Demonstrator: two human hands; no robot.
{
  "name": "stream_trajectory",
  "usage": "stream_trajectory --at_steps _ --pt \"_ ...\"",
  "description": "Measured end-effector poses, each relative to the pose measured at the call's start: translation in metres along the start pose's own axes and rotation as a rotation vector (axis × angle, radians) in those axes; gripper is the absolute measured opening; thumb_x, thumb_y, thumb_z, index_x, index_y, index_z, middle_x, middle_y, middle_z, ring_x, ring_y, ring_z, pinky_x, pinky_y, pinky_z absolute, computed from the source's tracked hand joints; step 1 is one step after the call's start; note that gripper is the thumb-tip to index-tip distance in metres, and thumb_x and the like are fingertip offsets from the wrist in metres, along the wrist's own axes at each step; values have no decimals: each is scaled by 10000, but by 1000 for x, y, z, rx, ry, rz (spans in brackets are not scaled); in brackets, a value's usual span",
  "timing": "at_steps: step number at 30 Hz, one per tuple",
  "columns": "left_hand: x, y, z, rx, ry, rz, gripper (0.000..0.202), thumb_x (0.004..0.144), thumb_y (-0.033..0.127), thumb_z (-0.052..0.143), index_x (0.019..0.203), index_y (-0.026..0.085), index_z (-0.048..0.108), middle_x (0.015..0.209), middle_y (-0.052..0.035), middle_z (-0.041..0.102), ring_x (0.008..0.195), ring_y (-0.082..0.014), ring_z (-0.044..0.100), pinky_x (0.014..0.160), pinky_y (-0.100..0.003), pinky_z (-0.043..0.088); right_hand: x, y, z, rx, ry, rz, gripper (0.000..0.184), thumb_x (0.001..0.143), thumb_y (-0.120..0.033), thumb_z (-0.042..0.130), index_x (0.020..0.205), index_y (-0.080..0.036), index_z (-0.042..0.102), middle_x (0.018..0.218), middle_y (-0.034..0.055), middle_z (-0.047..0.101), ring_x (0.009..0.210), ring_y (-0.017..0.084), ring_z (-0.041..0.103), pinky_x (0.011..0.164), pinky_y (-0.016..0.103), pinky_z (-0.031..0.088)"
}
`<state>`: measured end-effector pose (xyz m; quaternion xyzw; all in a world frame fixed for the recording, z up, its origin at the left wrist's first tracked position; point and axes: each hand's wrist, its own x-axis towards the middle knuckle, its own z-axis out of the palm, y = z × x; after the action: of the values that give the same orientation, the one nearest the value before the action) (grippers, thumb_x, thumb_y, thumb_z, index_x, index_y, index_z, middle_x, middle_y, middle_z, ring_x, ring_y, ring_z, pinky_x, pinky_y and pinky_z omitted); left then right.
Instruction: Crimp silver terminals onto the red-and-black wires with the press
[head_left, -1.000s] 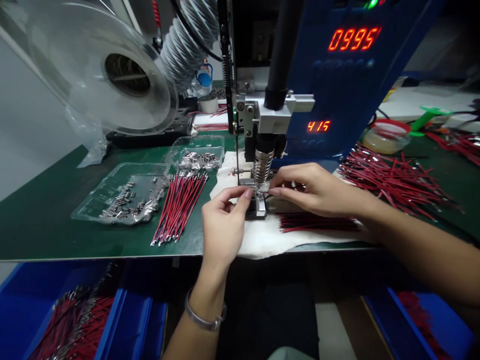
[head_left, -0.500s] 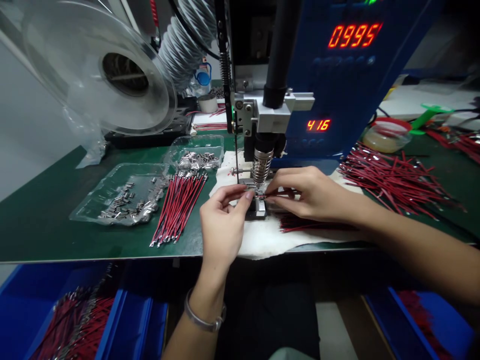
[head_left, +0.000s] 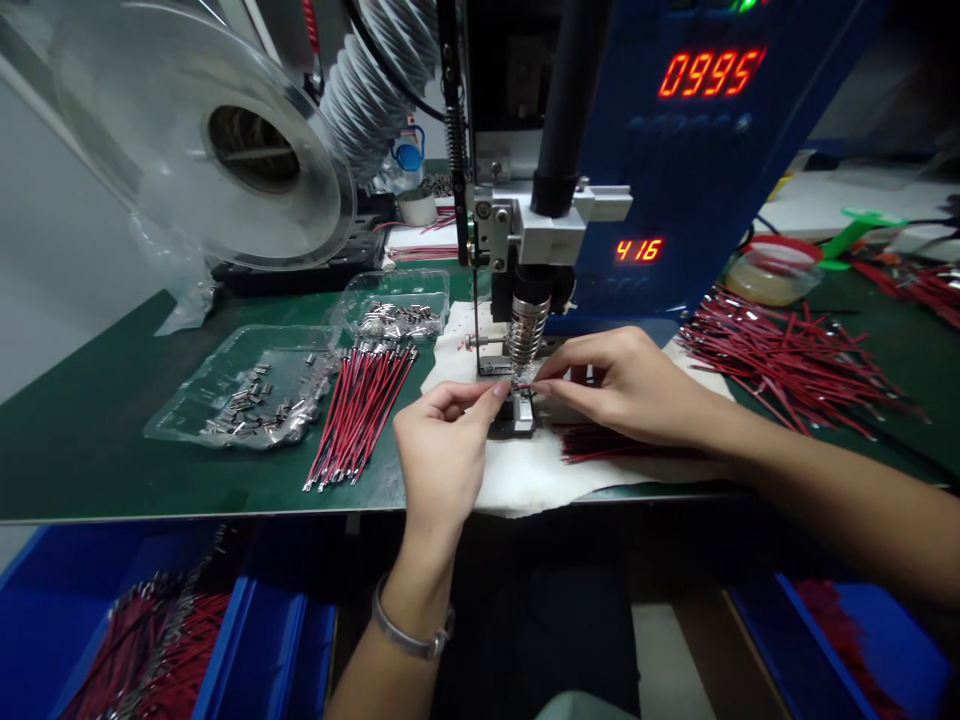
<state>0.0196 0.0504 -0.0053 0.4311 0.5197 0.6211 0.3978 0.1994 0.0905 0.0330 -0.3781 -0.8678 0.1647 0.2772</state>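
Above right hand [head_left: 626,385] — display [head_left: 709,75], perhaps "0995"

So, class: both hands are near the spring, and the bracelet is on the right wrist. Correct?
Not quite: the head view shows the bracelet on the left wrist. The left hand and right hand are indeed near the spring.

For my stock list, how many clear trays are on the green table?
2: the front tray, left of the wire bundle, and the back tray, just behind that bundle. The machine may hide others.
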Motion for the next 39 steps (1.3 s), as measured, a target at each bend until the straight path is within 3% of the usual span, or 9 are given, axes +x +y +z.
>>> stream_trajectory --at_steps 18,39 --pt "-1 -2 -1 57 2 25 186 695 324 773 748 153 722 619 -3 622 462 -42 408 506 -182 396 -1 -1 4 -4 73 -8 136 830 -215 616 855 -145 731 790 20 717 655 107 606 612 221 425" --pt "-1 -2 -2 42 -8 18 227 689 343 771 756 133 715 642 -22 633 477 -57 405 453 -183 330 0 -5 3 20 57 28 136 835 -225 613 859 -157 728 777 11 710 637 99 586 598 216 412"
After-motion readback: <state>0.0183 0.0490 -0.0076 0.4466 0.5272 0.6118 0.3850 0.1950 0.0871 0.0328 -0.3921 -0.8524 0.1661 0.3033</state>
